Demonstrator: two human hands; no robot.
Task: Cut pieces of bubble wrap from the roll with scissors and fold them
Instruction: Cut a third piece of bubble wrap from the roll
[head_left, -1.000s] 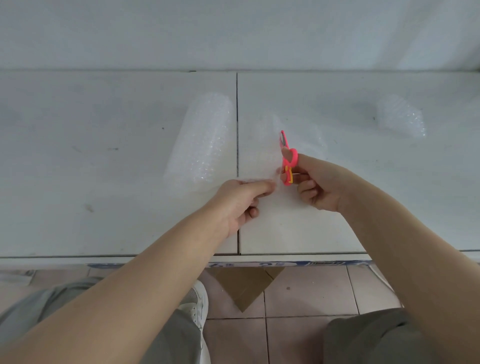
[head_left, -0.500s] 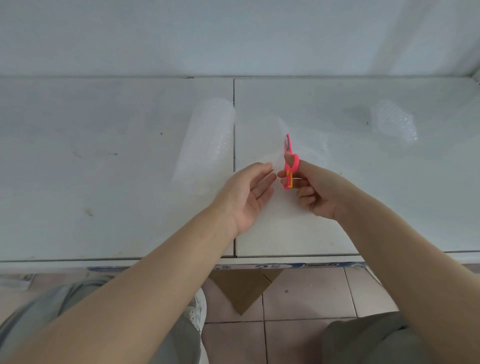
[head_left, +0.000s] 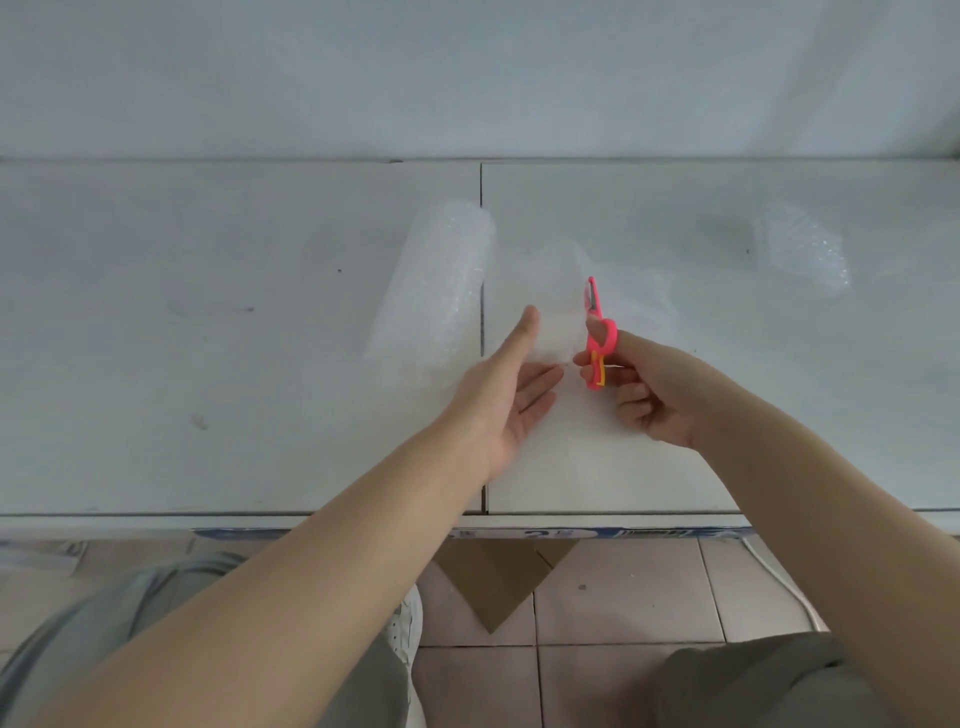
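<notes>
A roll of clear bubble wrap (head_left: 436, 291) lies on the white table (head_left: 208, 338), with a loose sheet (head_left: 550, 301) running out to its right. My right hand (head_left: 649, 389) grips small pink scissors (head_left: 597, 332), blades pointing away along the sheet. My left hand (head_left: 504, 395) is spread open just left of the scissors, palm turned right, thumb raised, fingertips at the sheet's near edge. Whether the fingers touch the sheet I cannot tell.
A folded piece of bubble wrap (head_left: 805, 249) rests at the far right of the table. A wall (head_left: 467, 78) stands behind the table. Below the front edge are floor tiles (head_left: 623, 592), a piece of cardboard (head_left: 493, 582) and my knees.
My left hand, pinching the sheet's near edge a second ago, has opened and spread its fingers. The scissors stay in my right hand, nearly unmoved.
</notes>
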